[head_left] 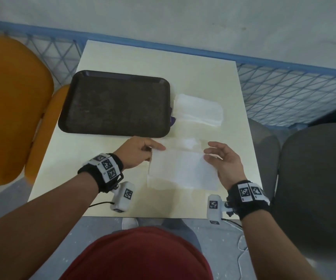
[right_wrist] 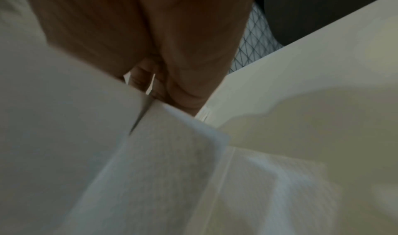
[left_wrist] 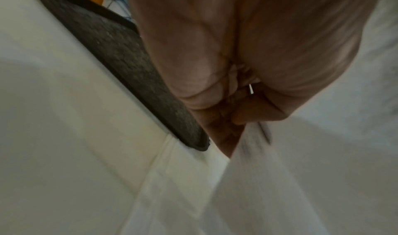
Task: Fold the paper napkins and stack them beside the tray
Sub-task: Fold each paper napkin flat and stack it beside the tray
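Observation:
A white paper napkin (head_left: 183, 168) lies at the near middle of the cream table (head_left: 143, 61), its far edge lifted off the surface. My left hand (head_left: 153, 152) pinches its far left corner, and my right hand (head_left: 206, 154) pinches its far right corner. In the left wrist view my curled left hand (left_wrist: 237, 121) grips the napkin (left_wrist: 269, 179) beside the tray (left_wrist: 129, 60). In the right wrist view my right hand (right_wrist: 155, 92) nips the napkin's edge (right_wrist: 150, 162). A dark brown tray (head_left: 114, 104) sits at the far left. A stack of folded napkins (head_left: 198, 111) lies just right of it.
Another thin white sheet (head_left: 185, 142) lies flat just beyond the held napkin. Something small and purple (head_left: 172, 119) pokes out at the tray's right edge. An orange chair (head_left: 11, 110) stands to the left, a grey chair (head_left: 314, 178) to the right, blue mesh fencing (head_left: 284, 93) behind.

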Available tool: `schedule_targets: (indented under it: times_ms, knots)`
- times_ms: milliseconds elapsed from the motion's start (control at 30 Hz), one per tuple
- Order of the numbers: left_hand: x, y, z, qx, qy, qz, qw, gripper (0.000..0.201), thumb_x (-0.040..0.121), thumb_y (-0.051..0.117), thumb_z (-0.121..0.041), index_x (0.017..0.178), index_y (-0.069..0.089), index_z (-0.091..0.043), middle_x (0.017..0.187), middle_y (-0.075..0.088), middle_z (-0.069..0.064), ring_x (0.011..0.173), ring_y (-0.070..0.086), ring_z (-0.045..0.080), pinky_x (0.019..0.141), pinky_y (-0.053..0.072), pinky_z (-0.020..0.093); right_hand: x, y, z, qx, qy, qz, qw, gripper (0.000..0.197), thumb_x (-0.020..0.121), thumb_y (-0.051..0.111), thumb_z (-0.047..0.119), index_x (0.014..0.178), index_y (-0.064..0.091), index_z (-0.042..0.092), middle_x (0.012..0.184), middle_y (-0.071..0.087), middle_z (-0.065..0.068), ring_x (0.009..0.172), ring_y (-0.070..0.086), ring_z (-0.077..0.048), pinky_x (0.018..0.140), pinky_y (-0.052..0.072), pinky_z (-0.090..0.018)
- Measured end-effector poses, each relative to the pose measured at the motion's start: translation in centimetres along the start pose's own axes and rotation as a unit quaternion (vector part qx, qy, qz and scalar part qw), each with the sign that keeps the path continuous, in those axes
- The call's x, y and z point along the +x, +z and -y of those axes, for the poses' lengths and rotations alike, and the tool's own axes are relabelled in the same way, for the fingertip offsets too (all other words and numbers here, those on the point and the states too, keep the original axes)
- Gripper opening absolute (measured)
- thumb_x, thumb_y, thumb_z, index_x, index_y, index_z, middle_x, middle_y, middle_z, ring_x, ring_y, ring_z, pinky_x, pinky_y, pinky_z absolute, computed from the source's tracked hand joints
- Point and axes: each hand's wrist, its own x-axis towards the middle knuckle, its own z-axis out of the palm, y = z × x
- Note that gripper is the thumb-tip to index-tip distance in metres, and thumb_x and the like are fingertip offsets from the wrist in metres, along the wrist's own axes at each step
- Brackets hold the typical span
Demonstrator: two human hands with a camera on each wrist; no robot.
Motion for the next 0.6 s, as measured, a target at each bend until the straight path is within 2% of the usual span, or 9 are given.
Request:
schedule_targets:
  times_ms: [67,133,200,233,300,367,467,533,600]
  knots:
    - [0.2,0.3,1.1,0.006,-0.027,0.014,1.000,0.051,0.085,0.046,0.014,0.103,0.076,-0.023,0.108,0.072,-0.004,0.085,0.071,0.008,0.081,0.058,0.022,0.3,-0.1,-1.0,-0.048,0.008,-0.020,0.999,0.034,0.086,0.074,0.001,0.113,0.070,0.022,0.098,0.077,0.002,0.077,0.063,-0.011,0.060,0.047,-0.022]
    - [0.6,0.8,2.8,0.069,-0.042,0.027,0.996,0.052,0.085,0.048,0.011,0.102,0.072,-0.031,0.112,0.069,-0.007,0.092,0.069,0.008,0.089,0.057,0.029,1.1,-0.1,-2.2,-0.129,0.011,-0.022,0.991,0.032,0.087,0.074,0.006,0.109,0.070,0.028,0.093,0.077,0.008,0.074,0.066,-0.004,0.067,0.049,-0.020]
    - [1.1,1.9,4.3,0.174,-0.050,0.021,0.983,0.050,0.086,0.050,0.004,0.112,0.066,-0.035,0.124,0.062,-0.008,0.111,0.062,0.010,0.099,0.048,0.027,2.1,0.0,-3.4,-0.204,0.008,-0.005,0.979,0.029,0.087,0.072,0.009,0.104,0.069,0.033,0.091,0.075,0.013,0.072,0.065,0.001,0.074,0.050,-0.024]
    - [1.4,2.6,4.9,0.219,-0.048,0.010,0.975,0.050,0.087,0.050,0.000,0.122,0.062,-0.034,0.132,0.055,-0.006,0.122,0.055,0.013,0.105,0.041,0.027,2.6,0.1,-3.9,-0.237,0.011,0.002,0.972,0.028,0.088,0.070,0.011,0.104,0.069,0.034,0.096,0.075,0.014,0.074,0.065,0.001,0.078,0.052,-0.028]
    - [1.9,4.4,5.5,0.280,-0.028,0.002,0.960,0.053,0.093,0.047,-0.007,0.142,0.047,-0.028,0.151,0.039,-0.003,0.139,0.037,0.017,0.115,0.030,0.031,3.3,0.3,-4.8,-0.309,0.008,0.007,0.951,0.025,0.092,0.067,0.016,0.112,0.068,0.030,0.117,0.071,0.010,0.099,0.065,-0.008,0.097,0.051,-0.032]
    - [2.2,6.5,5.9,0.363,0.007,0.025,0.931,0.059,0.098,0.043,-0.013,0.154,0.027,-0.025,0.162,0.020,-0.003,0.147,0.022,0.018,0.120,0.023,0.033,3.2,0.7,-6.1,-0.396,-0.063,0.000,0.916,0.028,0.095,0.065,0.023,0.124,0.067,0.022,0.138,0.061,0.001,0.126,0.054,-0.021,0.111,0.041,-0.036]
    - [2.6,9.0,6.8,0.486,0.067,0.071,0.868,0.066,0.099,0.040,-0.017,0.158,0.009,-0.023,0.166,0.005,0.002,0.151,0.011,0.023,0.122,0.021,0.039,2.0,2.0,-7.3,-0.509,-0.172,0.025,0.843,0.043,0.099,0.057,0.033,0.140,0.057,0.019,0.154,0.047,-0.005,0.144,0.038,-0.029,0.117,0.034,-0.048]
    - [2.7,10.0,7.6,0.513,0.058,0.093,0.851,0.065,0.101,0.037,-0.028,0.158,0.007,-0.020,0.166,0.003,0.003,0.152,0.009,0.024,0.122,0.020,0.041,0.8,3.2,-7.5,-0.568,-0.160,0.116,0.799,0.055,0.103,0.043,0.041,0.154,0.037,0.022,0.166,0.025,-0.001,0.154,0.018,-0.025,0.124,0.018,-0.051]
    - [2.6,10.3,8.1,0.520,0.059,0.084,0.848,0.065,0.101,0.035,-0.039,0.157,0.011,-0.018,0.166,0.006,0.003,0.152,0.009,0.024,0.123,0.018,0.041,-0.2,4.5,-8.0,-0.611,-0.122,0.201,0.755,0.064,0.104,0.028,0.051,0.160,0.014,0.025,0.170,0.005,0.004,0.156,-0.001,-0.018,0.125,0.000,-0.054]
